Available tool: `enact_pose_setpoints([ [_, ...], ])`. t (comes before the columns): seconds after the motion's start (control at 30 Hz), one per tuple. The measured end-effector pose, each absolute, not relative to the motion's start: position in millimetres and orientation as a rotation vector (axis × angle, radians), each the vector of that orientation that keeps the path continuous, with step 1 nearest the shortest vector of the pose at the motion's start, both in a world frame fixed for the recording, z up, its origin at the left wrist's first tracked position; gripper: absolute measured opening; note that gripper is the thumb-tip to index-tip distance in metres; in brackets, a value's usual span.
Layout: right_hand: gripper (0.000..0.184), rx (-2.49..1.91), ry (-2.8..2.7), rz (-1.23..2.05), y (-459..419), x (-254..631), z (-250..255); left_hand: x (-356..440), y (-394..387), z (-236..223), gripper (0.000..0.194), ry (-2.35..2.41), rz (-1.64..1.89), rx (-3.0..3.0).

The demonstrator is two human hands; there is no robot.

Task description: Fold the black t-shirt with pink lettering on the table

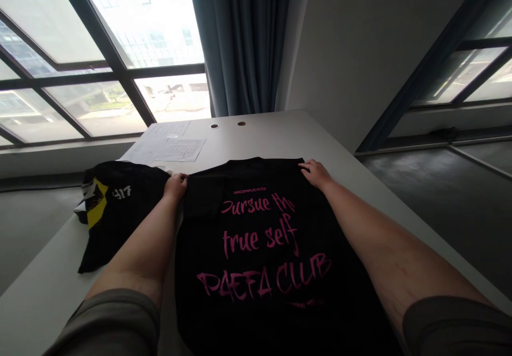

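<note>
Black T-shirt (256,260) with pink lettering, spread flat on the near end of the worktop (256,137). Left hand (175,186) curled, gripping its far edge; right hand (316,174) extended on the far corner, grip unclear. Hands wide apart, seemingly keeping cloth taut. Second black shirt (116,212) lies beside, toward left edge.

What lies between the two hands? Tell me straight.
In the head view, the upper part of a black shirt with pink lettering spans the stretch between the left hand and the right hand.
</note>
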State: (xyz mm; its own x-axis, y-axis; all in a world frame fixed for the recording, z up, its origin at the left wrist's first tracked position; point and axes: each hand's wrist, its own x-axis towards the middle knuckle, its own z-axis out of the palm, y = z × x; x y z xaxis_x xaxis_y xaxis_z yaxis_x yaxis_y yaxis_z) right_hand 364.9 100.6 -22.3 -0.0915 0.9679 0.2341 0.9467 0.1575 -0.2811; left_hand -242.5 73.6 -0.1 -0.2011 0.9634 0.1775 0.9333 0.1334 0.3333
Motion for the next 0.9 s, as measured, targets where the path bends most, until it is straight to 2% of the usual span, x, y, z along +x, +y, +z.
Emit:
enact_pose_setpoints([
  [0.2, 0.045, -1.831, -2.074, 0.053, 97.6, 348.5, -19.8, -261.3, 72.1, 5.4, 0.027, 2.277, 0.559, 1.934],
  [0.9, 0.044, -1.945, -1.982, -0.011, 105.8, 342.5, -18.8, -239.0, 97.3, 8.0, 0.03, 2.4, 0.536, 1.909],
])
